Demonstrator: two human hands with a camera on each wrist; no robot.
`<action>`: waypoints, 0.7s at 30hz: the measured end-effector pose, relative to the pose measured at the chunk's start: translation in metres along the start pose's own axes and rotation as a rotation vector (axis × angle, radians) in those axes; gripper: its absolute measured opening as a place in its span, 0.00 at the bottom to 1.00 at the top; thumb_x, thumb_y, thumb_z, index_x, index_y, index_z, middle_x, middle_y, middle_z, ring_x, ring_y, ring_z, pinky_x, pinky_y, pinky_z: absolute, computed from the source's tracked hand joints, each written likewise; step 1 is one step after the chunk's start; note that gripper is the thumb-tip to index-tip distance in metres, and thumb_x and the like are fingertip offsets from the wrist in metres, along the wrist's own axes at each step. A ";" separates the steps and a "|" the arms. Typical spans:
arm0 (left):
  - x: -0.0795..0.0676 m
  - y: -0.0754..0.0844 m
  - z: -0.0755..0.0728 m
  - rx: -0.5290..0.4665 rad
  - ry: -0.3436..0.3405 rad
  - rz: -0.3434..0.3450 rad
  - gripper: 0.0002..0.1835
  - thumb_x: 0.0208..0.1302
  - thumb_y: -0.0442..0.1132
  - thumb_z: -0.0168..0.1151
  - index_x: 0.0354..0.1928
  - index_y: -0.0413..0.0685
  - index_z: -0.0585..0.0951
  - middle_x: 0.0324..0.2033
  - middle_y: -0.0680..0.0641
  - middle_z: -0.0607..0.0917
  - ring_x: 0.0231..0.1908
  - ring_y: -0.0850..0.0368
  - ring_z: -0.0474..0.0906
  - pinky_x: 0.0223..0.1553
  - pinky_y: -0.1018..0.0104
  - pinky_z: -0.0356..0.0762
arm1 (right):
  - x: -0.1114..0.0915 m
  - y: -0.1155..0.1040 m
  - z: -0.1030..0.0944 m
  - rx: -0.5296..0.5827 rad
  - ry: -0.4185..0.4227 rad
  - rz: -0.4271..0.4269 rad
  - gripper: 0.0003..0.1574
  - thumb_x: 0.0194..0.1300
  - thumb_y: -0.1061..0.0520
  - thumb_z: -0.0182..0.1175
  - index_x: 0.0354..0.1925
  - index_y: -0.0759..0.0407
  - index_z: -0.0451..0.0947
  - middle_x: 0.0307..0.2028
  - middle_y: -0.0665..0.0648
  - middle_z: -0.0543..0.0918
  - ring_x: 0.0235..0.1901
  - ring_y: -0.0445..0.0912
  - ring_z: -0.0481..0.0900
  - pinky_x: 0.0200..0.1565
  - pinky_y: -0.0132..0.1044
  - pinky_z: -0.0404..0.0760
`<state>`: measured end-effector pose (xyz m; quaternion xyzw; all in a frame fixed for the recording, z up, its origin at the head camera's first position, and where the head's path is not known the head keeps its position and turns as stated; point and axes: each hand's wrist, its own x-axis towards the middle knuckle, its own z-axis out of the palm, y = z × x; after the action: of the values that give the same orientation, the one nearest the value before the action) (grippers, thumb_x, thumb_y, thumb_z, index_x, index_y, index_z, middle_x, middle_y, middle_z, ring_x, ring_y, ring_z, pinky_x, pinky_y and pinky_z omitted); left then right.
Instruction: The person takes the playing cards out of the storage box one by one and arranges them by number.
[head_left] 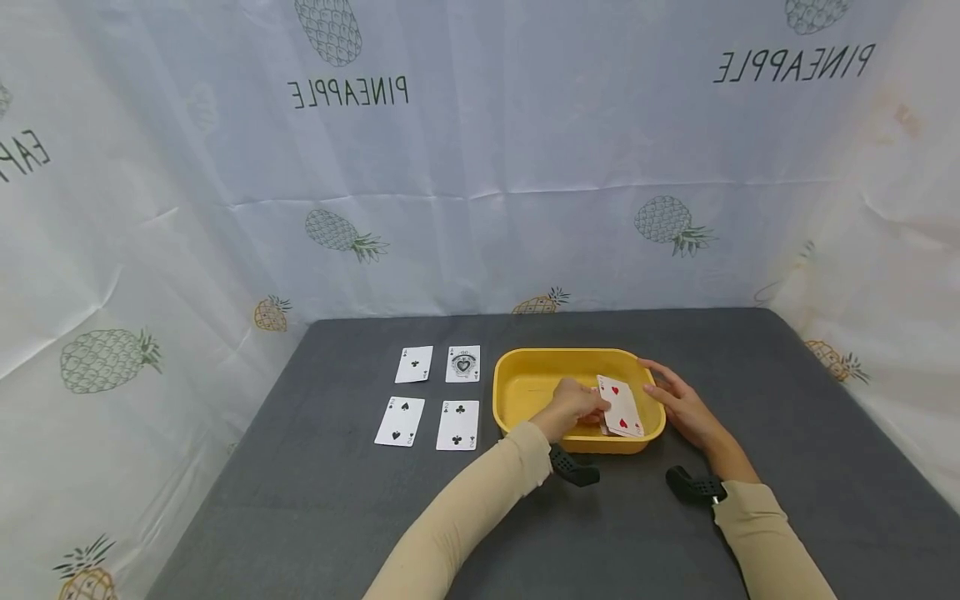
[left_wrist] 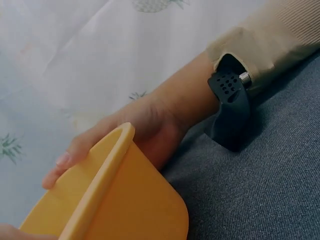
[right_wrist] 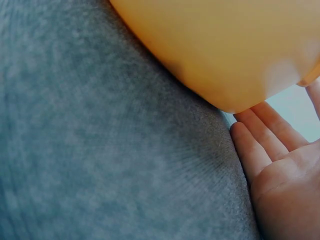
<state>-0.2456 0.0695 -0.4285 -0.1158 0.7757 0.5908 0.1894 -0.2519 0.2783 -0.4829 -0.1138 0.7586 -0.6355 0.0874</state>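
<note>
In the head view my left hand [head_left: 572,406] reaches over the near rim of a yellow plastic tub [head_left: 528,360]. Its thumb and fingers pinch a playing card [head_left: 621,407], face up with two red hearts, above another card that peeks out below. At the tub's right end is my right hand [head_left: 686,410], its thumb on the rim and fingers along the outer wall. The right wrist view has the fingers [right_wrist: 255,135] of that hand against the tub's wall [right_wrist: 225,50]. In the left wrist view, the right hand [left_wrist: 145,120] appears behind the tub's corner [left_wrist: 145,195].
Left of the tub, face-up cards lie in two rows: an ace of clubs [head_left: 414,364] and an ornate ace [head_left: 462,364] behind, a two of spades [head_left: 400,422] and a two of clubs [head_left: 457,425] in front. A pineapple-print curtain [head_left: 465,242] surrounds the dark table [head_left: 300,500].
</note>
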 end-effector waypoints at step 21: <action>-0.008 0.000 -0.023 0.023 -0.016 0.066 0.08 0.54 0.36 0.72 0.33 0.39 0.86 0.24 0.44 0.88 0.22 0.55 0.86 0.37 0.65 0.86 | -0.002 -0.002 0.001 0.008 0.005 -0.010 0.33 0.75 0.52 0.48 0.73 0.50 0.52 0.50 0.35 0.72 0.48 0.25 0.76 0.47 0.19 0.79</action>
<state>-0.2422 0.0467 -0.4197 -0.0833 0.7844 0.5885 0.1774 -0.2500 0.2774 -0.4809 -0.1154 0.7557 -0.6393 0.0828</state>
